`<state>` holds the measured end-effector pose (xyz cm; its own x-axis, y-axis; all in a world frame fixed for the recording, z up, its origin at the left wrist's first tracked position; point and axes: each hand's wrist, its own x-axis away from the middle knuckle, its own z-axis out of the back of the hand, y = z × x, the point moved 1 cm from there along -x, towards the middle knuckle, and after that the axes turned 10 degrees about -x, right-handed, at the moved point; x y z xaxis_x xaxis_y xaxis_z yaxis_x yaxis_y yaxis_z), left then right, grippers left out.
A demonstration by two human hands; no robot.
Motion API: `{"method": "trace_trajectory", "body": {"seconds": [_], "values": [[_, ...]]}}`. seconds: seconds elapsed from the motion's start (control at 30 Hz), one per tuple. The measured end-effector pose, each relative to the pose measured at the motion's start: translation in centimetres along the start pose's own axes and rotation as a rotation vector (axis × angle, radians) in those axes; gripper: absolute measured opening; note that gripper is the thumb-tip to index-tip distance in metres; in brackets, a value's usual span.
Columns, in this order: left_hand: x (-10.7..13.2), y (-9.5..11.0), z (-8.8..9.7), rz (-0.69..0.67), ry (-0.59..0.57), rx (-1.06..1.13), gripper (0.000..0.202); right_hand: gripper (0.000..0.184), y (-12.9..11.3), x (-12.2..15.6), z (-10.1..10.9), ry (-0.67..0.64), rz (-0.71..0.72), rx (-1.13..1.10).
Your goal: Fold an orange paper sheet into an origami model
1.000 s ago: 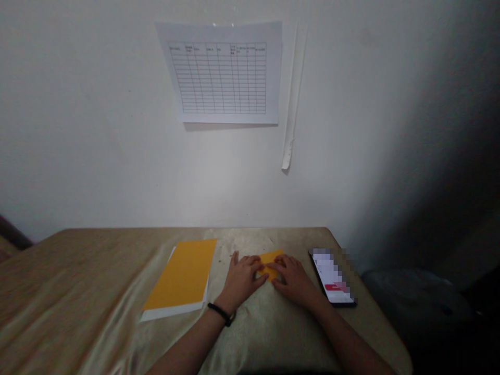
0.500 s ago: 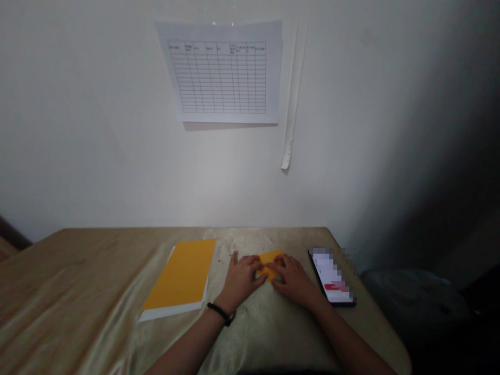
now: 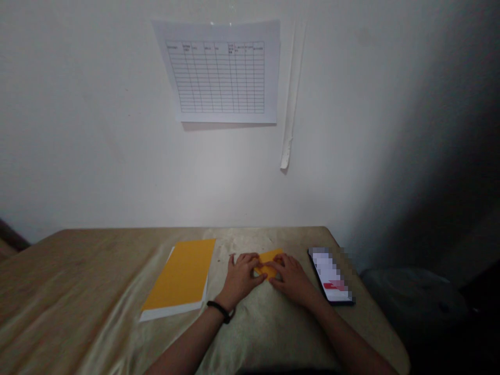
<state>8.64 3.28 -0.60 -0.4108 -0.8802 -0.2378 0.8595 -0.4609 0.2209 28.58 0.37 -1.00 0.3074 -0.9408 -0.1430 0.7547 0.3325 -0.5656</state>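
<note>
A small piece of folded yellow paper [image 3: 271, 255] lies on the cloth-covered table, between my two hands. My left hand [image 3: 242, 274] grips its left side with thumb and fingers, the little finger sticking out to the left. On the right side, my right hand [image 3: 291, 277] holds the paper, its thumb and fingers bent over the edge. The fingers cover part of the paper, so its full shape is hidden. A black band [image 3: 219, 311] circles my left wrist.
Left of my hands lies a stack of yellow sheets [image 3: 182, 273] over white ones. A phone [image 3: 332, 278] with its screen lit rests to the right. The table [image 3: 97, 260] meets a wall bearing a printed grid sheet [image 3: 222, 78] and a loose white strip [image 3: 288, 130].
Both hands stay on the folded yellow paper in nearly the same place. Finger positions differ only slightly, and the view has shifted a little.
</note>
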Motion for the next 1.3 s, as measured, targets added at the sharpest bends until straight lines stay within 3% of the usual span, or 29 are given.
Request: {"method": "trace_trajectory", "body": {"seconds": [0.4, 0.63, 0.8, 1.07, 1.3], "values": [[-0.7, -1.5, 0.1, 0.099, -0.101, -0.014, 0.019, 0.047, -0.1, 0.3, 0.3, -0.013, -0.006, -0.011], [-0.9, -2.4, 0.0, 0.047, -0.129, -0.007, 0.054, 0.047, -0.2, 0.5, 0.4, -0.020, -0.027, -0.007], [-1.0, -2.9, 0.3, 0.006, -0.156, -0.003, 0.059, 0.047, -0.4, 0.6, 0.6, -0.033, -0.036, -0.019], [-1.1, -3.9, -0.3, 0.027, -0.120, 0.040, 0.057, 0.046, 0.0, 0.5, 0.4, -0.019, -0.030, -0.014], [-0.4, -3.1, 0.0, 0.038, -0.066, 0.019, 0.055, 0.046, -0.3, 0.5, 0.3, 0.024, -0.032, 0.004]]}}
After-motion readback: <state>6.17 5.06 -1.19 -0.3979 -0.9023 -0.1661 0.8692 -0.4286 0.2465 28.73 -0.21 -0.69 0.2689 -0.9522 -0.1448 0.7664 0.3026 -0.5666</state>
